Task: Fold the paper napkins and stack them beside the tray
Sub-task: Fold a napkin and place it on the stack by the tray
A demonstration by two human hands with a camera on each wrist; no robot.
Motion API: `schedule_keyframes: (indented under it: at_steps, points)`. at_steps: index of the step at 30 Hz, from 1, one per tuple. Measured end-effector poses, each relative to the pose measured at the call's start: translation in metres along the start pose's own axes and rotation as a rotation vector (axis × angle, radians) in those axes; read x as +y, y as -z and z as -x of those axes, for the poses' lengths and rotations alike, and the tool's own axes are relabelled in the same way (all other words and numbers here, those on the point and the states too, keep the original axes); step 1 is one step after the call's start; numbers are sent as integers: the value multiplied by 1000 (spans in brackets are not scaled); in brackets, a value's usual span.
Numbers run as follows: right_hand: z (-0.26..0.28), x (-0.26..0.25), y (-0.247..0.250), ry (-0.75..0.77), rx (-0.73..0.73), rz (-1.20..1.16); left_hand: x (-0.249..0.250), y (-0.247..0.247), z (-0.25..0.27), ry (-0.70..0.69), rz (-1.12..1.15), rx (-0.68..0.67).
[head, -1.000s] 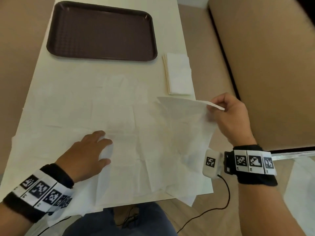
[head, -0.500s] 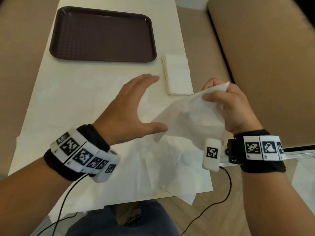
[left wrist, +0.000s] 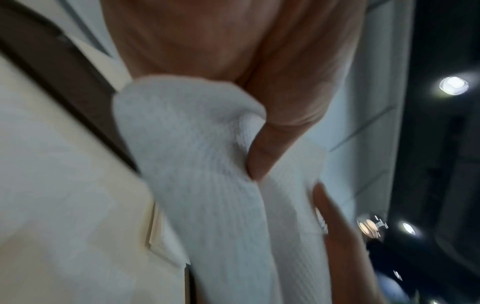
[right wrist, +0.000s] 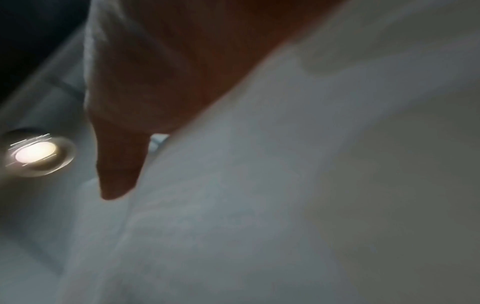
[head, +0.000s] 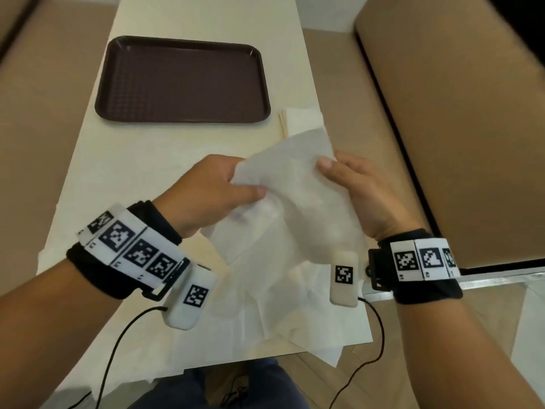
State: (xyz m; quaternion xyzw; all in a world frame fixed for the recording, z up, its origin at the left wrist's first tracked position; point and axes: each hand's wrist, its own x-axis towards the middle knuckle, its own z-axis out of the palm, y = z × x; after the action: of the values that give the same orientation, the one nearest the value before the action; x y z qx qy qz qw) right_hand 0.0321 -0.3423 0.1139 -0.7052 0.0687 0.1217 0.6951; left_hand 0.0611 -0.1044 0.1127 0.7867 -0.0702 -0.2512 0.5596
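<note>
A white paper napkin (head: 290,184) hangs in the air over the table, held by both hands. My left hand (head: 236,187) pinches its left edge between thumb and fingers; the left wrist view shows the napkin (left wrist: 207,164) bunched under the thumb. My right hand (head: 339,172) grips the right edge, and the napkin (right wrist: 285,185) fills most of the right wrist view. Several unfolded napkins (head: 265,308) lie spread on the table below the hands. A stack of folded napkins (head: 300,119) lies right of the dark brown tray (head: 182,81), partly hidden by the held napkin.
The cream table (head: 124,178) is narrow, with its right edge just beyond the folded stack. Brown bench seats (head: 457,128) flank the table on both sides. Cables (head: 377,335) hang from the wrist units over the near edge.
My left hand left the flat napkins, rose and took hold of the napkin's left edge. My right hand lifted the napkin higher off the table.
</note>
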Motion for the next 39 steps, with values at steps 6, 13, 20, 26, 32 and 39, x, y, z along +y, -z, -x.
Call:
schedule_keyframes:
  at_steps: [6,13,20,26,32,39]
  points:
    - [11,59,2,-115,-28,-406,-4,13,-1,95,402,74]
    - [14,91,-15,-122,-148,-607,-11,17,-4,104,562,76]
    - [1,82,-9,-160,-1,-691,-21,21,-11,-38,426,48]
    - [-10,69,13,-79,90,-393,-32,28,-18,-34,421,-64]
    - [-18,37,28,135,196,58,-50,48,-26,52,324,13]
    - [-44,4,33,301,-25,584,-16,31,-75,-200,15,-241]
